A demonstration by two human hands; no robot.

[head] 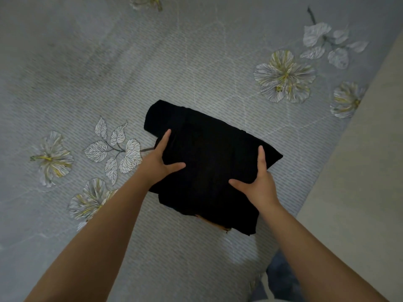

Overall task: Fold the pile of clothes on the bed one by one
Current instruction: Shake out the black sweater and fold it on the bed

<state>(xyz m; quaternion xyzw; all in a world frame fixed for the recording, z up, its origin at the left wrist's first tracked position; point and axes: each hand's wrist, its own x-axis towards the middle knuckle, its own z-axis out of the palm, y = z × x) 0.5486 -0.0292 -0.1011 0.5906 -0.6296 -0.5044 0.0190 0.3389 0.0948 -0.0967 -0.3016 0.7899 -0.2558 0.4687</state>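
Both our forearms reach forward from the bottom of the view to the black garment point(209, 158), a folded bundle lying on the bed sheet point(152, 68). Our left hand point(160, 158) takes its left edge, thumb spread flat on top and index finger straight along the side; the other fingers are hidden, maybe under the cloth. Our right hand point(258, 184) takes the right edge in the same way. We judge the cloth soft and light, so it will sag if lifted by one corner; holding both sides under the fold should keep the shape. An orange-brown piece point(214, 224) shows from under the near edge of the garment. The sheet is grey with printed white flowers point(283, 76), to the right of the garment and to its left. Farther right of the garment is a pale floor point(359, 171).
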